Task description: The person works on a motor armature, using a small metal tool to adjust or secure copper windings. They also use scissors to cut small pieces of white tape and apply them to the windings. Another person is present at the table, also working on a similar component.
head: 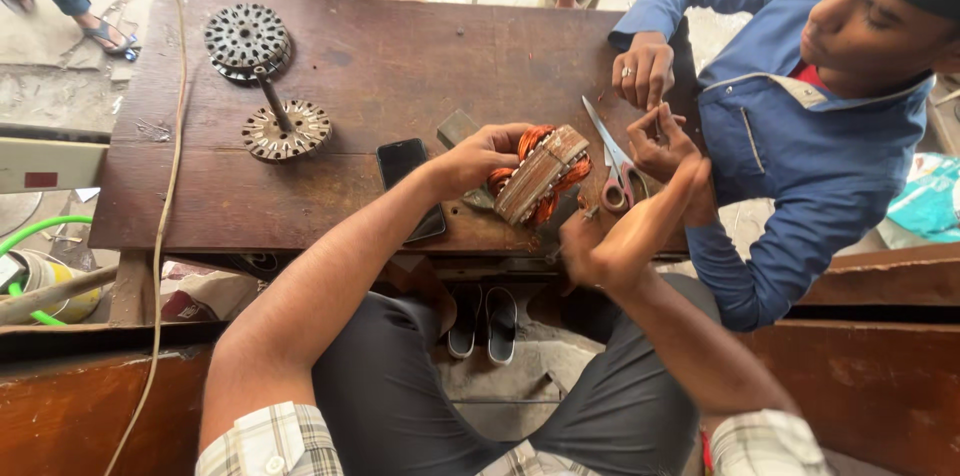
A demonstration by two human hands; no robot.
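My left hand grips a motor stator, a grey laminated ring with orange copper windings, tilted on edge at the near side of the dark wooden table. My right hand is closed in a fist just below the stator's right end, off the table's near edge. I cannot tell whether it holds anything. A co-worker in a blue shirt sits at the right. One of their hands rests on the table, and the other hand is pinched close to the stator's right side.
Scissors with reddish handles lie right of the stator. A dark phone lies left of it. Two round slotted metal cores sit at the far left, one with a shaft. A cord runs down the left edge. Shoes lie under the table.
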